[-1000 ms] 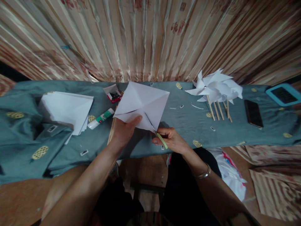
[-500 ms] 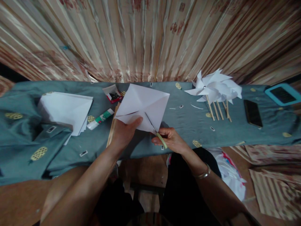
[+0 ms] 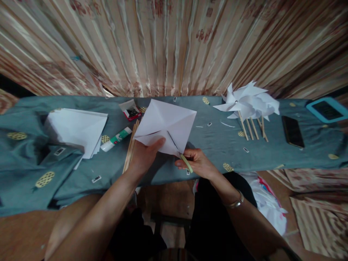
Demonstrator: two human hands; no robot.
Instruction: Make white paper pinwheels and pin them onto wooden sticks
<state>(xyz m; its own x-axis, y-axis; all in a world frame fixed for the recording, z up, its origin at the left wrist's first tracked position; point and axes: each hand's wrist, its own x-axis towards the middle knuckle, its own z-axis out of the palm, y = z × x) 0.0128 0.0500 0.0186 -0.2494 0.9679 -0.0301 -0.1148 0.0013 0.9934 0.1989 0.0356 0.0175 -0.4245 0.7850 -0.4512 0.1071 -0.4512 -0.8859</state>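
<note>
A white square of paper (image 3: pixel 174 119) with creases along its diagonals is held above the table by my left hand (image 3: pixel 146 154), thumb on top and fingers hidden underneath. One slit runs inward from its left corner. My right hand (image 3: pixel 197 163) is closed round the pale green handles of a pair of scissors (image 3: pixel 186 162). The scissors' blade lies over the paper from the near corner toward the centre. Just left of the paper, several wooden sticks (image 3: pixel 131 148) lie partly under my left hand.
On the patterned green cloth (image 3: pixel 168 175) lie a stack of paper (image 3: pixel 78 127), a glue stick (image 3: pixel 116 139) and a small red box (image 3: pixel 131 111) of dark bits. At right are paper pinwheels (image 3: pixel 250 99) on sticks, a phone (image 3: pixel 293 131) and a blue-framed tablet (image 3: pixel 327 109). A curtain (image 3: pixel 163 47) hangs behind.
The hands, paper and scissors hold nearly the same positions. The whole view has shifted very slightly.
</note>
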